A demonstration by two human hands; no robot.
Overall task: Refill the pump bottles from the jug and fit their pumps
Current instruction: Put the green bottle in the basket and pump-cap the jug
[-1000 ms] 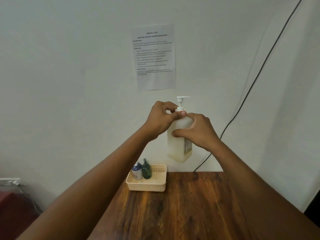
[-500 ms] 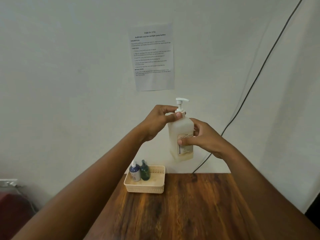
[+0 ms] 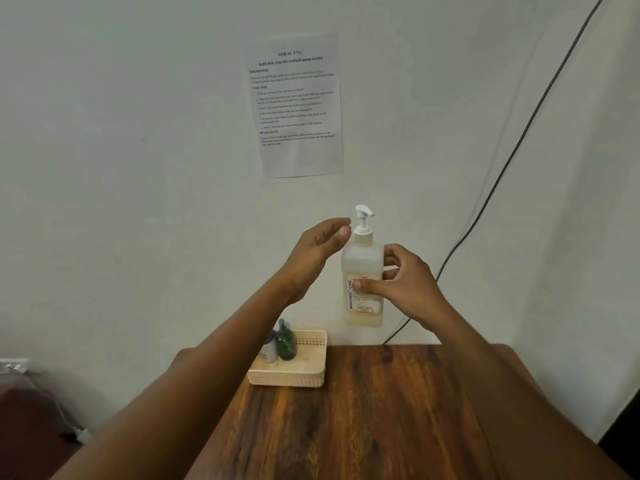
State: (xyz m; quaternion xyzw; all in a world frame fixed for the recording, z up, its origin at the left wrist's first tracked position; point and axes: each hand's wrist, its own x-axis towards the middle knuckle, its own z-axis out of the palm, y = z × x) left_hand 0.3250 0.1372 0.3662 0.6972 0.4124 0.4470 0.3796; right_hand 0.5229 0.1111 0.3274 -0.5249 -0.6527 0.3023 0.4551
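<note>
— Aloft above the table, then: who has the big bottle?

— The right hand (image 3: 403,284) does. Its thumb presses across the printed label and its fingers curl round the far side of the translucent jug (image 3: 362,271), which is held upright in the air over the back edge of the wooden table (image 3: 381,410). A white pump (image 3: 363,220) sits in its neck, nozzle pointing right.

— And the left?

— The left hand (image 3: 318,249) hovers just beside the pump collar, fingers loosely spread and holding nothing; whether a fingertip touches the collar cannot be told.

— Where are the small bottles?

— Two stand together in the left end of a cream perforated basket (image 3: 304,372) at the table's back-left corner — a dark green bottle (image 3: 286,342) and, to its left, a white and blue bottle (image 3: 269,348) partly hidden by the left forearm.

— Anything behind?

— A printed task sheet (image 3: 298,105) is fixed to the pale wall, and a black cable (image 3: 502,168) runs diagonally down the wall to the table's back edge.
</note>
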